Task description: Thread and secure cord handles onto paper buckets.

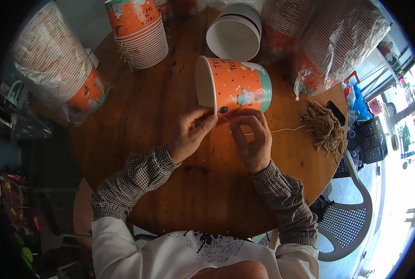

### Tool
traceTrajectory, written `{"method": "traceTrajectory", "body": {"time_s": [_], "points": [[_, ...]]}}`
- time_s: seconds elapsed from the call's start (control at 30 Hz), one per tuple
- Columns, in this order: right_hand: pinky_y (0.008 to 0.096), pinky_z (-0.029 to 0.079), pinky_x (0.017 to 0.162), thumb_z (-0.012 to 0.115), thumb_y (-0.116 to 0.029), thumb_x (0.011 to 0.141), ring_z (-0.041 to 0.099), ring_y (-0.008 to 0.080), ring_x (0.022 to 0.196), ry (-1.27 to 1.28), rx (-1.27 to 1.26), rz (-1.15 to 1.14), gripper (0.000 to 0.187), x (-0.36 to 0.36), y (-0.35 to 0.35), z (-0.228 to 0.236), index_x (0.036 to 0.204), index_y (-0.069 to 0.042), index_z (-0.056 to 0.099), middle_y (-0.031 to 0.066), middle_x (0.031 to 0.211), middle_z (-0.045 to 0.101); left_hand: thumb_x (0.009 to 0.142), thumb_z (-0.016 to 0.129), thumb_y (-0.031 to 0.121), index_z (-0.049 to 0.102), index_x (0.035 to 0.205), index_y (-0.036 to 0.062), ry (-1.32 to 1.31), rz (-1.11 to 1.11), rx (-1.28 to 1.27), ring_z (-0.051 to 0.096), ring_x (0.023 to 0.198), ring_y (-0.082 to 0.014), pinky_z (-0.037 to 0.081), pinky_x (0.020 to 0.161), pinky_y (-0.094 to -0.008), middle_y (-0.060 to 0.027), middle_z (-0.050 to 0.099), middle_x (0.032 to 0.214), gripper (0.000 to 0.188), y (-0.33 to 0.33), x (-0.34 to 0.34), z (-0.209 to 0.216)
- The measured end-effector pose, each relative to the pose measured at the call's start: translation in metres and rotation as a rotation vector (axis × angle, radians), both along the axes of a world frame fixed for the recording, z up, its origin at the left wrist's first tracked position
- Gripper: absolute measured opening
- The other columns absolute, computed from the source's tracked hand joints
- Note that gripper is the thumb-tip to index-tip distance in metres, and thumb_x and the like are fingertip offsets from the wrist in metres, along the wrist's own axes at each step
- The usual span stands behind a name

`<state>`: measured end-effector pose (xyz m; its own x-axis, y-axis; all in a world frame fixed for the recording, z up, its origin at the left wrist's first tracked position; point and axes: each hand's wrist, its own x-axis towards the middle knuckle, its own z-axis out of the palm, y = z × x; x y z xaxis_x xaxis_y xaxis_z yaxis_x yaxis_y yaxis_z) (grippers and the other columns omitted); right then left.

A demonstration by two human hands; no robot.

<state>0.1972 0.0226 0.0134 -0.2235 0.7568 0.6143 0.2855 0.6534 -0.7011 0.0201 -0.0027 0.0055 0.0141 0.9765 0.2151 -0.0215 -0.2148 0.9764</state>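
Note:
An orange and green paper bucket [240, 86] with printed cartoon figures lies on its side, its white mouth facing left. My left hand [192, 131] is closed on its near rim, thumb outside and fingers partly inside the mouth. Close to the bucket's near wall, my right hand [253, 139] pinches a thin beige cord [284, 129]. That cord emerges beside the right fingers and trails right toward a bundle of beige cords [326, 128]. The cord's end near the rim is too small and hidden by fingers to make out.
Nested orange buckets [140, 37] stand at the far left, beside a plastic-wrapped stack [54, 56]. White-lined buckets [233, 35] lie at the back, with more wrapped stacks [342, 42] at right. A dark phone-like object [336, 113] touches the cords. A grey chair [344, 225] stands right of the round table [179, 200].

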Motion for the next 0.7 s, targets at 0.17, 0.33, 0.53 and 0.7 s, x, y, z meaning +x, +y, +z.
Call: {"method": "traceTrajectory", "body": {"time_s": [0.17,0.33,0.53,0.7], "points": [[0.0339,0.049,0.079,0.066,0.001,0.076,0.059,0.0261,0.091,0.012,-0.027,0.011,0.012,0.0,-0.001,0.003,0.085,-0.002,0.061,0.0112,0.096,0.059,0.095,0.056,0.011,0.06,0.109,-0.0031,-0.006,-0.015,0.058,0.051,0.075,-0.0029,0.045,0.067,-0.0188,0.0022,0.057,0.083,0.021,-0.001,0.003,-0.001],[0.0341,0.048,0.079,0.067,0.001,0.075,0.059,0.026,0.091,0.004,-0.036,0.005,0.012,0.0,-0.001,0.002,0.085,-0.002,0.061,0.011,0.096,0.059,0.095,0.056,0.01,0.059,0.111,-0.0026,-0.013,-0.039,0.061,0.052,0.078,-0.0032,0.046,0.07,-0.0191,0.001,0.057,0.089,0.021,-0.003,0.005,-0.004],[0.0343,0.048,0.079,0.068,0.0,0.075,0.058,0.0255,0.092,-0.019,-0.015,-0.013,0.012,-0.001,0.0,-0.002,0.085,-0.003,0.062,0.0102,0.096,0.058,0.093,0.058,0.009,0.059,0.11,-0.0018,0.073,-0.05,0.071,0.056,0.085,-0.0062,0.048,0.072,-0.0207,-0.0017,0.06,0.094,0.02,-0.004,0.004,-0.005],[0.0348,0.048,0.078,0.069,-0.002,0.076,0.058,0.0262,0.091,-0.03,-0.022,-0.023,0.012,-0.005,0.001,-0.009,0.085,-0.004,0.062,0.0106,0.096,0.058,0.092,0.059,0.007,0.06,0.105,-0.0026,0.17,-0.043,0.151,0.058,0.086,-0.0078,0.05,0.074,-0.0226,-0.0046,0.061,0.094,0.016,-0.002,0.004,-0.013]]}}
